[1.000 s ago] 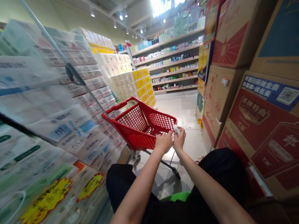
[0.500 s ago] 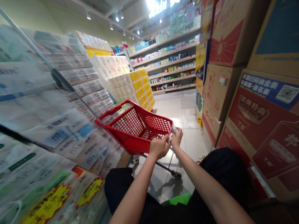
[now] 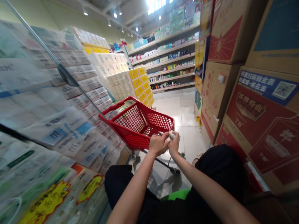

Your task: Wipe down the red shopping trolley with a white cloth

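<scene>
A crumpled white tissue [image 3: 171,135] is bunched between my two hands at the near right corner of a red plastic shopping cart [image 3: 140,138]. My right hand [image 3: 174,145] is closed around it, with white showing above the fingers. Close beside it, my left hand [image 3: 159,145] is also closed, its fingertips meeting the tissue. Whether the left hand also touches the cart's rim is hard to tell. The cart's lattice basket stands tilted in view, and no goods show inside.
Wrapped paper packs [image 3: 63,124] are stacked at left, with yellow price signs [image 3: 46,202] in front. Cardboard cartons [image 3: 263,115] tower at right. Tiled floor [image 3: 187,109] leads to product shelves [image 3: 173,59]. Something green [image 3: 178,195] shows between my knees.
Both hands have drawn slightly nearer to me with the tissue, off the cart's corner. The cart appears shifted a little, and the view has tilted slightly.
</scene>
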`<act>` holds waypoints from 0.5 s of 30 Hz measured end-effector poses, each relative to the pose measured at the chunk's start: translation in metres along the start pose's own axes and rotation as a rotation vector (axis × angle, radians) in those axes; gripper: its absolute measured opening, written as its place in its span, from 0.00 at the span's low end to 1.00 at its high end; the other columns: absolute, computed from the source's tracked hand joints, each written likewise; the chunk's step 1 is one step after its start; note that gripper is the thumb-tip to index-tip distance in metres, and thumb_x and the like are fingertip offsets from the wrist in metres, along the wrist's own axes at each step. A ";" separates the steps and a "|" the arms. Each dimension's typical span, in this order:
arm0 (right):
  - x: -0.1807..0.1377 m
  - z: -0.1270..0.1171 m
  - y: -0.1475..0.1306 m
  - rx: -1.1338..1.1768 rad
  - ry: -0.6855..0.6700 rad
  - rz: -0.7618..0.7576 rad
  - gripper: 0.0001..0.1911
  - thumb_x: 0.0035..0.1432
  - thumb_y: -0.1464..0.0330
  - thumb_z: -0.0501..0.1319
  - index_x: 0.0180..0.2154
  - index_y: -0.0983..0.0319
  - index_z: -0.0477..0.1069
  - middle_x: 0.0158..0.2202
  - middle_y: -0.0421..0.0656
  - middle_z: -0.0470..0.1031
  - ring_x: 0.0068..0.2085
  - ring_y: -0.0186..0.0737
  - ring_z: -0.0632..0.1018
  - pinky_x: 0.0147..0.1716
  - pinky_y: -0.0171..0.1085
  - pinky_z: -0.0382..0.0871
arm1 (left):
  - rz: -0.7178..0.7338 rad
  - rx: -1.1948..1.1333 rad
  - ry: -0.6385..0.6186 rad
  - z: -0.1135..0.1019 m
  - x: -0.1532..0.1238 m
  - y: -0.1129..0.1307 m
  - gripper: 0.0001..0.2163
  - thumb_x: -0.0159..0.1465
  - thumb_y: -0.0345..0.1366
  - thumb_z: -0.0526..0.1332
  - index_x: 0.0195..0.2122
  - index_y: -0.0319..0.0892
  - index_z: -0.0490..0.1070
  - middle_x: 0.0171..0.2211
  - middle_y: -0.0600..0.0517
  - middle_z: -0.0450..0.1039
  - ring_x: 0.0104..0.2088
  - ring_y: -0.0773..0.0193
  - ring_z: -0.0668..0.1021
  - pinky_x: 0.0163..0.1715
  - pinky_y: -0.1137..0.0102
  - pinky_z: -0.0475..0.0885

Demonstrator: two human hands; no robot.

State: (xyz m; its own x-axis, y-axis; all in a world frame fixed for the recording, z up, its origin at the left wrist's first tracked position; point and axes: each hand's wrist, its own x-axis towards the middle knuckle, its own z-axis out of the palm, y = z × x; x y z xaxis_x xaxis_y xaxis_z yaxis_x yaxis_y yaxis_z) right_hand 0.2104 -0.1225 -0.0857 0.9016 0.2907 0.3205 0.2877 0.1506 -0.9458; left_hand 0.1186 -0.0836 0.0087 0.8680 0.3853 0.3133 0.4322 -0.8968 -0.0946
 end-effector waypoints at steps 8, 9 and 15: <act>0.070 0.004 0.012 -0.084 0.019 0.030 0.17 0.49 0.70 0.51 0.43 0.58 0.64 0.43 0.44 0.63 0.44 0.42 0.67 0.48 0.42 0.61 | 0.021 0.017 -0.032 0.002 0.007 -0.015 0.23 0.65 0.40 0.53 0.62 0.50 0.58 0.34 0.51 0.78 0.35 0.58 0.78 0.42 0.64 0.66; 0.060 0.005 0.012 -0.086 0.017 0.018 0.18 0.49 0.70 0.51 0.44 0.58 0.63 0.44 0.44 0.63 0.45 0.42 0.67 0.48 0.42 0.60 | 0.023 0.016 -0.036 0.003 0.008 -0.017 0.23 0.65 0.41 0.53 0.62 0.51 0.58 0.34 0.52 0.78 0.35 0.58 0.78 0.42 0.64 0.66; -0.025 0.006 0.004 -0.065 -0.049 -0.083 0.17 0.50 0.71 0.52 0.44 0.57 0.61 0.46 0.45 0.63 0.49 0.42 0.67 0.52 0.43 0.60 | 0.040 -0.039 -0.011 0.009 0.005 -0.027 0.21 0.66 0.40 0.52 0.61 0.50 0.60 0.36 0.52 0.79 0.36 0.59 0.78 0.43 0.65 0.65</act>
State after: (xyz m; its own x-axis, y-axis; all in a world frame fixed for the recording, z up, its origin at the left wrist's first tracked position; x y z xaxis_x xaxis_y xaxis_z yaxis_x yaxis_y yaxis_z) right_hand 0.1869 -0.1234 -0.0969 0.8573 0.3260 0.3985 0.3824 0.1152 -0.9168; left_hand 0.1136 -0.0550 0.0045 0.8870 0.3513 0.2997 0.3877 -0.9192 -0.0699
